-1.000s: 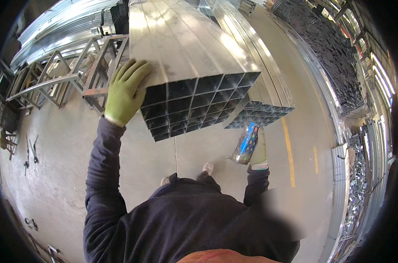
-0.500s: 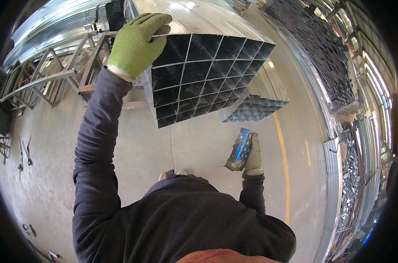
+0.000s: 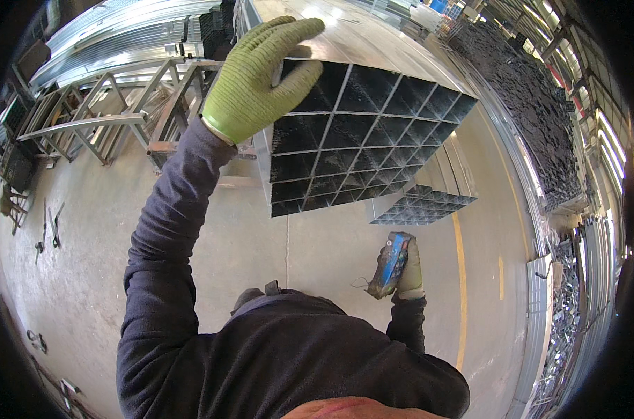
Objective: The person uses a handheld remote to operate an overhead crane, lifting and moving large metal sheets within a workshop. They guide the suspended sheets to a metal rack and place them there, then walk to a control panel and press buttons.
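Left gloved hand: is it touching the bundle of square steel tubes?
Touching. The head view shows the left gloved hand lying flat over the upper corner of the tube bundle.

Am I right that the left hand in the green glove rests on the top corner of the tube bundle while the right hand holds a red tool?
Not quite: the tool in the right hand is blue, as the head view shows. The left hand does rest on the tube bundle.

Left hand (image 3: 257,80) in lime-green textured knit glove, pale cuff at the wrist. Right hand (image 3: 409,269) in grubby pale green glove. Dark navy long sleeves (image 3: 167,237) behind both wrists.
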Demonstrator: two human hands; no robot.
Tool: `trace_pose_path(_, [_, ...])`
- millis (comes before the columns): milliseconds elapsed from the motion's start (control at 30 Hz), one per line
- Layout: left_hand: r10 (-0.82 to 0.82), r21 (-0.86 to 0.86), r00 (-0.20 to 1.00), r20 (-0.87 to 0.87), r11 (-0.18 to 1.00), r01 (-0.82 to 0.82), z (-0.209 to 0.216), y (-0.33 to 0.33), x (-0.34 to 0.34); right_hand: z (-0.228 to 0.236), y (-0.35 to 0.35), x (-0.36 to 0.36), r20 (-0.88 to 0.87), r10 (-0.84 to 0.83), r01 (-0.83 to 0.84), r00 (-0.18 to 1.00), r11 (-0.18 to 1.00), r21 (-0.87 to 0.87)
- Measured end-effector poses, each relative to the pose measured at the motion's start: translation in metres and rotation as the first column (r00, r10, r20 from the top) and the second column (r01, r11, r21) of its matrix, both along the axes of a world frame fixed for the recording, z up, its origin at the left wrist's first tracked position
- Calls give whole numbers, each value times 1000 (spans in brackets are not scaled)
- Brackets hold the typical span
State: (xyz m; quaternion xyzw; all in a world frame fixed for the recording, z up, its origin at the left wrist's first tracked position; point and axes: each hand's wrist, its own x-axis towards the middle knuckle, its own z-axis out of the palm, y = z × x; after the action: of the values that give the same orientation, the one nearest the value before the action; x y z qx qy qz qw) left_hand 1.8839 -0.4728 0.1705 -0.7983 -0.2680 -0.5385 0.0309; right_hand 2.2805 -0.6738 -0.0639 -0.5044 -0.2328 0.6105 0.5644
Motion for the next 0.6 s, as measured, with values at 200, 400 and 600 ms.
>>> trace_pose_path(200, [32,301,999,-22,953,-24,32,32,10,8,-9,-32,22,-116,114,993,989,93])
trace_pose_path(400, [-98,484,995,10,871,81,53,70,31,12,-31,-102,-47,-263,265,964,963,45])
trace_pose_path(600, [-200,423,978,53,892,160,84,72,36,-4,-61,-149,-50,-363,365,930,930,47])
